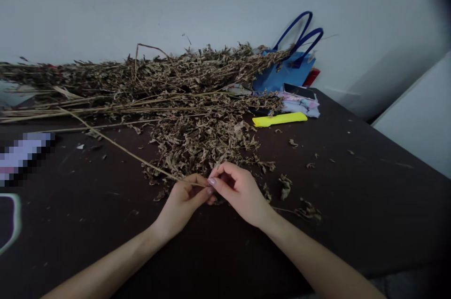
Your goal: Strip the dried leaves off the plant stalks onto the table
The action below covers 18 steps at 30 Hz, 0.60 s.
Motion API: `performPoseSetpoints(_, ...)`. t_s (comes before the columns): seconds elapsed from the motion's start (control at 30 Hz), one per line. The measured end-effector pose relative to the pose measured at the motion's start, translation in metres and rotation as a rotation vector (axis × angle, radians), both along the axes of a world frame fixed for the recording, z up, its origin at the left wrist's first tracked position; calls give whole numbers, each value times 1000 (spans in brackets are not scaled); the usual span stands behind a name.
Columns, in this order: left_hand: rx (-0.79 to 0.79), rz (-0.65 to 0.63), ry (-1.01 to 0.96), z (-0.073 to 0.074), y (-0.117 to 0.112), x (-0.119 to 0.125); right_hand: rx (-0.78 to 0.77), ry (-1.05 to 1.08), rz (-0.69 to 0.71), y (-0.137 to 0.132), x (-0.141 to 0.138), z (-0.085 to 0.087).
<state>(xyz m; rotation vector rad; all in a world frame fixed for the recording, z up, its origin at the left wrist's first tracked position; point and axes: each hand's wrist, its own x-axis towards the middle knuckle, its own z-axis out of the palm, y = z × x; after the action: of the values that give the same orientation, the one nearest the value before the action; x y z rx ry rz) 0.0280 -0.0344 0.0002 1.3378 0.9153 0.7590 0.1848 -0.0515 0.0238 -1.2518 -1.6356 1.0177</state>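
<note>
A long dried plant stem (pixel 120 146) runs from the left down to my two hands, which meet over the near edge of a heap of dried leaves (pixel 200 144). My left hand (pixel 186 200) is closed around the stem, thumb and fingers pinched on it. Right beside it, my right hand (pixel 239 191) is closed too, with thumb and index finger pinching at the same stem. What lies between those fingertips is mostly hidden. A thin leafy end (pixel 308 210) sticks out beyond my right wrist; it may belong to this stem.
Dried leafy stalks (pixel 158 75) are piled along the wall. At the right stand a blue bag (pixel 278 73), a phone (pixel 299 91) on a patterned packet, and a yellow strip (pixel 280 119). A blurred-out flat object (pixel 24 153) lies left on the dark table (pixel 352 205).
</note>
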Motion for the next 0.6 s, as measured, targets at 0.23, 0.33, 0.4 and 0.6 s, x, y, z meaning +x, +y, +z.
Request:
performPoseSetpoints(0.23,127,-54,40,2,0,-2,-142,239,90,3,0,-1)
performPoseSetpoints(0.33,158,-74,30,1,-1,-1,-158,252,99,3,0,0)
performPoseSetpoints(0.4,148,-80,28,1,-2,0,-157,228,103,4,0,0)
performPoseSetpoints(0.6,141,-117,46,-2,-3,-1,-90,145,128,6,2,-2)
